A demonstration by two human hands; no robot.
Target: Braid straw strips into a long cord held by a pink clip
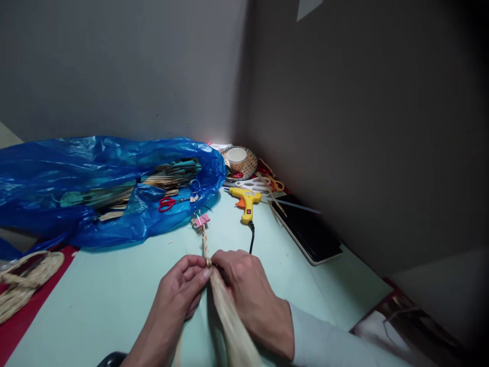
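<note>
A thin braid of pale plant fibre [205, 240] runs toward me across the table, its far end pinched in a pink binder clip [201, 219]. At the near end of the braid, my left hand [181, 287] is closed, thumb and forefinger gripping the plaited part. Right beside it my right hand [248, 293] is closed too, its curled fingers against the same spot and partly hidden. From between the hands a wide loose fibre strand [231, 321] hangs down toward the bottom edge. A thinner strand shows below my left hand.
A blue plastic bag [114, 168] with dried strips spreads over the back left, red scissors [166, 204] on it. A yellow glue gun [246, 199] lies behind my right hand, near a black tablet-like slab [305, 229]. A basket [248, 162] holds a white cup [236, 157]. Woven fibre pieces [34, 275] lie left.
</note>
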